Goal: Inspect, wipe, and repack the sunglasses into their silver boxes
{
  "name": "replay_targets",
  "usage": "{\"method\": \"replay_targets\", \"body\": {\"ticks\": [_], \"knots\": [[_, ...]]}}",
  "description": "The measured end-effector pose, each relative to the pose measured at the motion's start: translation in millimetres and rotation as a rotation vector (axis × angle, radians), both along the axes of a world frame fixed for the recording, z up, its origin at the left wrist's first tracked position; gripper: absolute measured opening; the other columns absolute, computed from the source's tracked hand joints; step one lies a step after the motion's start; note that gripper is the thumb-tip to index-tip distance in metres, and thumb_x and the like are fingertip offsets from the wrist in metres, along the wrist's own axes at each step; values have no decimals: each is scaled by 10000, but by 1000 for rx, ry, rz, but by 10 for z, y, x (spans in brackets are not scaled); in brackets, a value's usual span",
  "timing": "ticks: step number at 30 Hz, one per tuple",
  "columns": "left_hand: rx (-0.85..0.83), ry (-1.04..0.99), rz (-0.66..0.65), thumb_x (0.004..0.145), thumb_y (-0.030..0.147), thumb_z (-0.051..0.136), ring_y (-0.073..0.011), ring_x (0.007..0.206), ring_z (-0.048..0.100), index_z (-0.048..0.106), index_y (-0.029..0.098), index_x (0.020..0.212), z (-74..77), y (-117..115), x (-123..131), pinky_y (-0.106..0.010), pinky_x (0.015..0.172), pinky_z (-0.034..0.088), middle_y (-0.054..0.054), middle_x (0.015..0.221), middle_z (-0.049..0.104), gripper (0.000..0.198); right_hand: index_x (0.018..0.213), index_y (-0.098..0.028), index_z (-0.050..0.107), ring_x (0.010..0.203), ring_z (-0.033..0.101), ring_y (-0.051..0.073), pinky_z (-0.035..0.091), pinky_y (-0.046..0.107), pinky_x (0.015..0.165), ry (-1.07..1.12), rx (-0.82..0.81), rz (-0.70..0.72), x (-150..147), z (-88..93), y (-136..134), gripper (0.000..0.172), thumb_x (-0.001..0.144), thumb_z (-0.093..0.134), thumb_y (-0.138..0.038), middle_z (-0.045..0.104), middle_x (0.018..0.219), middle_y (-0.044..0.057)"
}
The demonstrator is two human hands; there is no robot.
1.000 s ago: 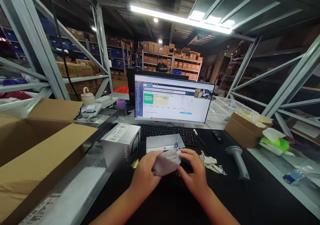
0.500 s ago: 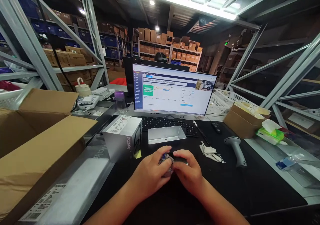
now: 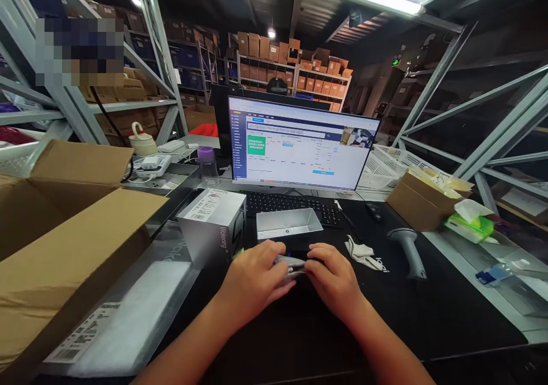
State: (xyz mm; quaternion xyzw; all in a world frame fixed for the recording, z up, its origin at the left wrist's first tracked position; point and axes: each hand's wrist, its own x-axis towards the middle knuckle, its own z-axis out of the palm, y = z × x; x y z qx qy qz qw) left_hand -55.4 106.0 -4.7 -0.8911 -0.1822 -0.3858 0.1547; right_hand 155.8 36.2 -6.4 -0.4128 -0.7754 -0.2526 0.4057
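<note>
Basically the grip is the weak spot. Grey pouch (image 3: 289,266) sits between both hands, over the black bench mat (image 3: 411,328), on the near side of the open silver tray (image 3: 286,232). Clearance to the mat isn't readable.

Left hand (image 3: 252,274) pinches the pouch, thumb on the near side, fingers round its left end. Right hand (image 3: 336,276) has its fingers curled and bunched at the right end; can't tell whether they pinch fabric or just rest on it.

Risks, my read:
- Fabric looks soft and slack. If the right side has no real hold, a tug there probably slips or twists the pouch in the left fingers.
- Pouch mouth and contents are hidden. If it's open and loaded, a tilt could spill something; anything dark would be hard to spot on that mat.
- Tray is just ahead of the knuckles, keyboard (image 3: 274,203) right behind. It looks light, so a forward bump could shove it into the keys.
- Silver printed box (image 3: 201,228) stands near the left hand; a wide left swing could knock it.
- White cloth (image 3: 362,252) and barcode scanner (image 3: 409,251) sit off right. Low risk unless the right forearm sweeps out.
</note>
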Motion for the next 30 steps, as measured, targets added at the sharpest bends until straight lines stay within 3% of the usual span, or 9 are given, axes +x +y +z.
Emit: {"method": "replay_targets", "body": {"ticks": [5, 8, 10, 13, 15, 18, 21, 25, 30], "knots": [[98, -67, 110, 851, 555, 688, -228, 871, 683, 584, 193, 788, 85, 77, -143, -295, 638, 548, -100, 1022, 656, 382, 921, -199, 653, 885, 679, 200, 591, 307, 723, -38, -54, -44, 98, 44, 18, 165, 949, 541, -82, 677, 888, 73], [68, -99, 166, 746, 633, 749, -274, 874, 712, 603, 178, 977, 28, 18, -74, -336, 630, 586, -163, 1148, 653, 532, 918, -196, 631, 777, 661, 181, 569, 289, 658, 16, -54, -61, 117, -7, 21, 192, 916, 515, -43, 676, 877, 74], [-41, -89, 251, 641, 566, 854, -323, 907, 722, 548, 144, 1181, -66, -52, 34, -377, 626, 611, -231, 1299, 594, 751, 898, -196, 617, 771, 659, 188, 573, 300, 654, 73, -52, -55, 95, -60, 17, 189, 877, 521, -34, 674, 889, 80], [-213, -78, 342, 591, 242, 906, -353, 990, 720, 387, 119, 1390, -230, -126, 174, -387, 653, 635, -245, 1360, 570, 961, 866, -197, 615, 846, 670, 214, 594, 334, 709, 120, -18, -15, 16, -109, -14, 167, 828, 568, -42, 680, 934, 93], [-282, -106, 296, 640, 126, 819, -336, 1032, 717, 313, 124, 1448, -310, -130, 201, -388, 735, 642, -201, 1293, 633, 953, 865, -197, 626, 919, 675, 221, 597, 336, 771, 106, -1, 60, -44, -98, -59, 171, 809, 597, -38, 696, 971, 92], [-289, -206, 214, 801, 168, 654, -296, 1064, 716, 277, 145, 1485, -348, -93, 162, -389, 843, 628, -169, 1262, 665, 782, 946, -198, 647, 1058, 662, 243, 556, 395, 948, 80, -94, 230, -89, -37, -141, 80, 867, 655, -191, 728, 1065, 84], [-242, -288, 200, 940, 309, 533, -285, 1067, 717, 342, 142, 1461, -320, -66, 118, -378, 849, 625, -177, 1258, 668, 580, 1175, -196, 618, 1162, 615, 273, 474, 489, 1048, 131, -225, 290, -62, 7, -188, 270, 964, 558, -352, 741, 1117, 76], [-175, -310, 143, 978, 404, 517, -282, 1008, 735, 421, 138, 1400, -310, -85, 126, -372, 829, 626, -166, 1162, 707, 508, 1271, -218, 595, 915, 642, 213, 530, 420, 869, 292, -107, 200, -8, 0, -159, 336, 956, 515, -132, 720, 960, 54], [-158, -270, 6, 930, 285, 605, -290, 1098, 703, 438, 188, 1391, -382, -116, 161, -381, 888, 607, -120, 1149, 718, 500, 1013, -241, 727, 810, 600, 194, 528, 351, 709, 301, -118, 141, -34, -13, -108, 136, 918, 649, -183, 657, 869, 42]]}}
